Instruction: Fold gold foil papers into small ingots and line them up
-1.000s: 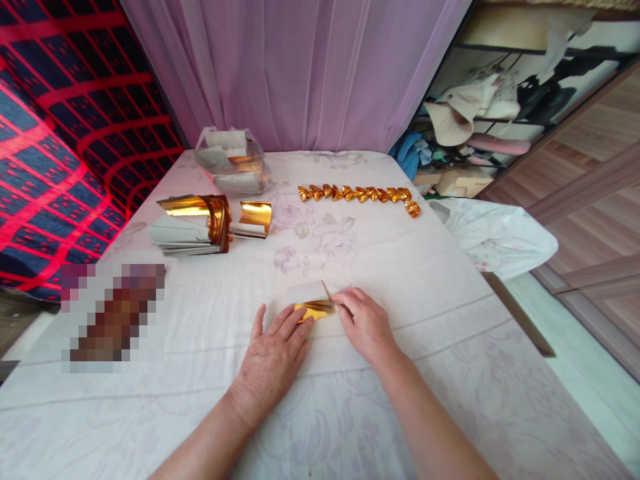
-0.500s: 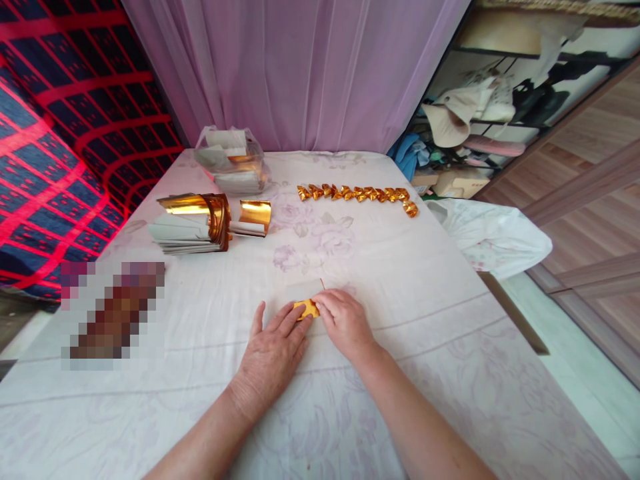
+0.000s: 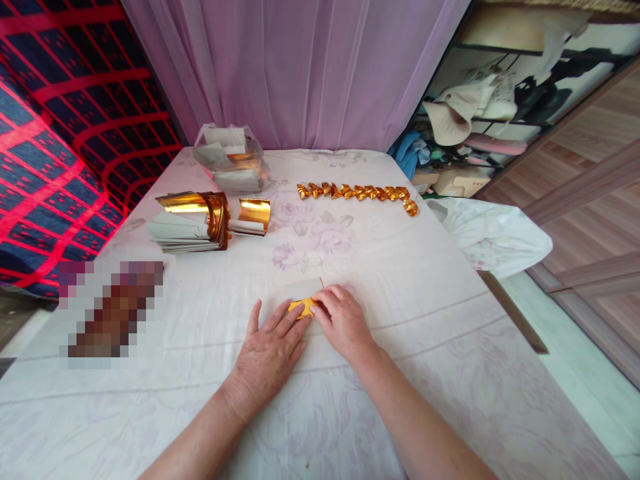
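Change: since a second earlier, the right hand (image 3: 344, 321) had slid leftward over the gold foil paper (image 3: 301, 307), so far less of the gold showed and the two hands sat closer together.
Left hand: the left hand (image 3: 267, 355) lay palm down, fingers spread and flat, with its fingertips (image 3: 294, 315) pressing the near left edge of the foil paper.
Right hand: its fingers were curled down onto the right end of the paper, covering it; the grip itself was hidden, so I could not tell whether they pinched it or only pressed it.
Foil paper: it lay on the tabletop (image 3: 400, 280) between the two hands, only a small gold patch visible, with a thin pale edge sticking up behind the right hand.
Tabletop: covered in a white cloth with faint flowers.
Far left: a stack of foil sheets (image 3: 190, 222) stood well apart from the hands, with a smaller curled gold sheet (image 3: 254, 216) just beside it.
Behind the stack: a clear plastic bag (image 3: 231, 159) of more sheets.
Far centre: a row of folded gold pieces (image 3: 357, 193) ran across the cloth.
Backdrop: a lilac curtain (image 3: 300, 67).
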The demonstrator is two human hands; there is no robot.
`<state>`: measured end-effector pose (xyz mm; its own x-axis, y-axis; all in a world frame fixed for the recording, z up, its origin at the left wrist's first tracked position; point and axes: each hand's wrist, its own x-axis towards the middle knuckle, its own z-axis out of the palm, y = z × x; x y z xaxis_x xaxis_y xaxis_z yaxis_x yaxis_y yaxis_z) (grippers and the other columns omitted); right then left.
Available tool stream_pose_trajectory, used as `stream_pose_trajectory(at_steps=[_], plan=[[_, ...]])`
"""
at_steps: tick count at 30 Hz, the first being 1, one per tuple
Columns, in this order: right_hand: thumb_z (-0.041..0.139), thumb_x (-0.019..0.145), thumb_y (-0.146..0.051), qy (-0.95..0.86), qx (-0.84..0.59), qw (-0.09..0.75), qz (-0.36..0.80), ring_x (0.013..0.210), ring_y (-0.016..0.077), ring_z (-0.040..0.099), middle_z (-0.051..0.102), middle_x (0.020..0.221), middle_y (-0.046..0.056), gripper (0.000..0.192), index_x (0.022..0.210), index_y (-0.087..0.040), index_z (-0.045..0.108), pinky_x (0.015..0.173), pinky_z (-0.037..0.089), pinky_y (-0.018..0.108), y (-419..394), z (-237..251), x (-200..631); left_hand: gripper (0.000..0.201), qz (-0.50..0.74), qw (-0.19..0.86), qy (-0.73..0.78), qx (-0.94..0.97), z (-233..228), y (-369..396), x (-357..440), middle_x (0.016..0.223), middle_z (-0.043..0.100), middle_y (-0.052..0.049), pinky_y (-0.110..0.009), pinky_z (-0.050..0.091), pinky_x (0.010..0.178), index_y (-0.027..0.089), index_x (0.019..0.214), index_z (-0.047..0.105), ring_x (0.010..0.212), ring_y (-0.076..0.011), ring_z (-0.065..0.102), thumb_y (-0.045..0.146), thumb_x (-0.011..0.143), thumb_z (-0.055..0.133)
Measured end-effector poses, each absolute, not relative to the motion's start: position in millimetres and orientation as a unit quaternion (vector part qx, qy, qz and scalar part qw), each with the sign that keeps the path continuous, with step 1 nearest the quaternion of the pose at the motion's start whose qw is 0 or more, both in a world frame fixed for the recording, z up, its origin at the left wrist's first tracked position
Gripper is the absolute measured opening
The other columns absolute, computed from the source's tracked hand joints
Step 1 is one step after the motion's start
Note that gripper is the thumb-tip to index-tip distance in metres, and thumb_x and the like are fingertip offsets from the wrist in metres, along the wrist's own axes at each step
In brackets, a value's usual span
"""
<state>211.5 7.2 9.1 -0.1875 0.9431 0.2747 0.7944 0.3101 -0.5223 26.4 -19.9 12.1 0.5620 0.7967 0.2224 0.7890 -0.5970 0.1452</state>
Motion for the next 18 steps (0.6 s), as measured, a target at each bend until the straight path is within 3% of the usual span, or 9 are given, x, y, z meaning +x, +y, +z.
stream_pose_trajectory(at_steps=[7, 18], plan=[[0.058, 0.088, -0.017, -0.757, -0.574, 0.281, 0.135, 0.090, 0.0197, 0.059, 0.064, 0.095, 0.006, 0.010, 0.092, -0.020, 0.066, 0.083, 0.047, 0.032, 7, 9, 213, 0.036, 0.118, 0.039, 0.434, 0.892, 19, -17, 9, 0.139, 0.058, 0.001, -0.060, -0.003, 0.117, 0.031, 0.131, 0.058, 0.136, -0.0287, 0.044, 0.038, 0.099, 0.042], [0.054, 0.090, -0.015, -0.756, -0.566, 0.295, 0.143, 0.089, 0.0184, 0.061, 0.065, 0.093, 0.005, 0.016, 0.092, -0.022, 0.068, 0.082, 0.048, 0.031, 8, 7, 215, 0.030, 0.110, 0.084, 0.445, 0.885, 26, -10, -9, 0.131, 0.065, 0.004, -0.065, 0.004, 0.115, 0.034, 0.122, 0.065, 0.134, -0.0322, 0.046, 0.034, 0.098, 0.047]])
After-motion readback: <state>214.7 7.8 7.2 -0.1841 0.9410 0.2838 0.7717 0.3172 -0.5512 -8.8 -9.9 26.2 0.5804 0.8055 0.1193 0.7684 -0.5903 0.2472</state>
